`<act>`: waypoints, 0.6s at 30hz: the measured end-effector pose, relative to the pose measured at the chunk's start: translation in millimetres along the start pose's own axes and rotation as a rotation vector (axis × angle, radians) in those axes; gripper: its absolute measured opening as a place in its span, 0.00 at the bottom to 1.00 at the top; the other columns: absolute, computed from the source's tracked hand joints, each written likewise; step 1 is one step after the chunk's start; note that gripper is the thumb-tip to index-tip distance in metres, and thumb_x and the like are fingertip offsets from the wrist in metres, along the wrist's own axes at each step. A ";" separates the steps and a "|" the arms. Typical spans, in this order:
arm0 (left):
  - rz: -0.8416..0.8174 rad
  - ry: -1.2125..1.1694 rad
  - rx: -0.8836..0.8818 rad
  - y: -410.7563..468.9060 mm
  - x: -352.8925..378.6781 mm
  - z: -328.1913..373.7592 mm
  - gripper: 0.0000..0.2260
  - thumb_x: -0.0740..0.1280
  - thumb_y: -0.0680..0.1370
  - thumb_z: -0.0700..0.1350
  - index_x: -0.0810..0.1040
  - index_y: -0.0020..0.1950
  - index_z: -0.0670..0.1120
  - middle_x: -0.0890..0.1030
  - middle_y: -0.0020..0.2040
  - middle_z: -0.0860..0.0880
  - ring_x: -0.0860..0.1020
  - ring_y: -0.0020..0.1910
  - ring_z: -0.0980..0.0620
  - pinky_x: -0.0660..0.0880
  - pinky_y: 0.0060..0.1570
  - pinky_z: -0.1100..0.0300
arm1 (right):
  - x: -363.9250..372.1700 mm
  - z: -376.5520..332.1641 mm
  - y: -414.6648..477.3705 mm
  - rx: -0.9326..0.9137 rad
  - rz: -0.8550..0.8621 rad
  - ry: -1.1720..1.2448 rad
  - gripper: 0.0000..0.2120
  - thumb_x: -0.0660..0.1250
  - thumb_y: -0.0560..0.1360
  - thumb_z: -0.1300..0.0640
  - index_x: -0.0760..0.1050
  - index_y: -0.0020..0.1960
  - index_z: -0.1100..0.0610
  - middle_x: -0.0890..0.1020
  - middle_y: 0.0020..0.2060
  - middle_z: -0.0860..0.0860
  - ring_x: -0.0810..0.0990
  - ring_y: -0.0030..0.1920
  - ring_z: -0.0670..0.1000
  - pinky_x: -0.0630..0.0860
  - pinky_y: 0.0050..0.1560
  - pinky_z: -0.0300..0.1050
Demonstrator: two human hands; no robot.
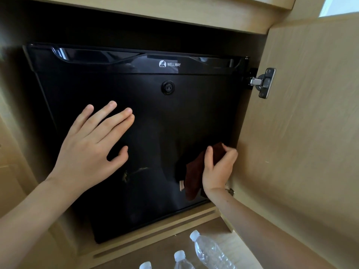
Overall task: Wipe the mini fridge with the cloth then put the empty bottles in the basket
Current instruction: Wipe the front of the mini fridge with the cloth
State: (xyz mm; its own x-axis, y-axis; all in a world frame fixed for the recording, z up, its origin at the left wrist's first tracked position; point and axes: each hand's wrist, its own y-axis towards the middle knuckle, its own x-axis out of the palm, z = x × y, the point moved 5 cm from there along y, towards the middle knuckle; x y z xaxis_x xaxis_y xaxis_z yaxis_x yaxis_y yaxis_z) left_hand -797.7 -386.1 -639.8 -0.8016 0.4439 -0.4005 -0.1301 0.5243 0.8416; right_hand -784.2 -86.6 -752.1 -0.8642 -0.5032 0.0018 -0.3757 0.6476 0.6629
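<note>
Black mini fridge point(155, 117) sits shut inside a light wood cabinet point(174, 22); cabinet door point(301, 133) open on the right, metal hinge point(264, 82) showing; round lock point(167, 87) under the WELLWAY logo point(170, 64). Left hand point(91, 152) flat on the fridge door, left of centre; fingers point(114, 121) straight, spread wide, holding nothing. Right hand point(219, 169) at the door's lower right corner, fingers curled round a dark brown cloth point(194, 177) held against the door; loose end hangs below the hand. Pale smudge point(132, 172) on the door between the hands. Three clear white-capped bottles point(209, 251) on pale wood below the fridge, at the bottom edge of view, well apart from both hands.
</note>
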 end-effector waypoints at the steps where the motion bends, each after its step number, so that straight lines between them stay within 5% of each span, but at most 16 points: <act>1: 0.006 -0.003 -0.005 -0.4 -0.1 0.7 0.24 0.65 0.77 0.47 0.72 0.73 0.44 0.72 0.74 0.48 0.63 0.77 0.47 0.56 0.76 0.45 | -2.4 7.4 -4.4 0.032 -0.025 -0.032 0.16 0.67 0.78 0.49 0.69 0.59 0.58 0.72 0.51 0.51 0.76 0.51 0.49 0.79 0.51 0.44; 8: 0.026 -0.013 0.007 -1.0 0.8 -2.1 0.24 0.65 0.77 0.47 0.72 0.74 0.45 0.70 0.75 0.49 0.63 0.77 0.48 0.56 0.76 0.45 | 0.9 -44.6 55.6 -0.078 0.103 0.102 0.11 0.69 0.76 0.48 0.68 0.51 0.51 0.73 0.47 0.47 0.73 0.47 0.36 0.68 0.47 0.24; 14: 0.042 -0.009 0.019 -2.4 3.8 -2.0 0.25 0.65 0.77 0.47 0.72 0.74 0.45 0.71 0.74 0.49 0.64 0.77 0.48 0.56 0.76 0.45 | 0.8 -24.5 40.4 -0.027 0.156 0.172 0.13 0.68 0.77 0.48 0.69 0.55 0.55 0.74 0.48 0.49 0.74 0.48 0.37 0.70 0.48 0.26; 18: 0.045 -0.016 0.012 -1.8 2.2 -0.6 0.25 0.66 0.76 0.46 0.72 0.73 0.44 0.72 0.74 0.48 0.64 0.77 0.48 0.56 0.76 0.45 | -2.3 1.5 15.2 0.075 0.042 0.097 0.13 0.69 0.78 0.50 0.68 0.56 0.54 0.74 0.50 0.49 0.76 0.50 0.43 0.75 0.48 0.30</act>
State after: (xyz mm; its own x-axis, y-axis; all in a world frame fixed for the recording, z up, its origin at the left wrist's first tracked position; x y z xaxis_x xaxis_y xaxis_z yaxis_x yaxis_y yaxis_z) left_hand -799.6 -386.5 -642.1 -0.7968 0.4792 -0.3680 -0.0869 0.5118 0.8547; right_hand -788.5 -74.8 -743.2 -0.8446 -0.5254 0.1027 -0.3672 0.7081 0.6031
